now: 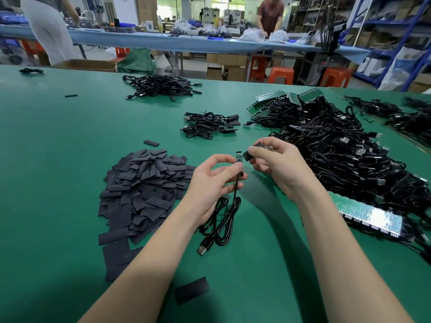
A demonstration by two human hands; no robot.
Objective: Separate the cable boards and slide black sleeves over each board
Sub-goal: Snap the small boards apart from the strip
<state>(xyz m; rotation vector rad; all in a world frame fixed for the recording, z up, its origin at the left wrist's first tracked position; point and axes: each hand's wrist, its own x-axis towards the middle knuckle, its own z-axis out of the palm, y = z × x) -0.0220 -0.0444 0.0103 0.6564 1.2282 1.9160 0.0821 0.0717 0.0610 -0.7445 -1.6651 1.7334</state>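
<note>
My left hand (pixel 211 183) pinches a small green cable board (pixel 239 158) upright above the green table (pixel 58 159). The board's black cable (pixel 224 220) hangs down in loops to a USB plug (pixel 202 249) lying on the table. My right hand (pixel 277 164) pinches a black sleeve (pixel 253 151) just right of the board's top end; the two are close, and I cannot tell whether they touch. A heap of flat black sleeves (pixel 144 192) lies to the left of my left hand.
A big tangle of black cables (pixel 345 157) with joined board strips (pixel 370 213) fills the right. Small bundles of cables (pixel 210 125) and a farther pile (pixel 161 86) lie ahead. A loose sleeve (pixel 191 290) lies near my left forearm. People work at a far bench.
</note>
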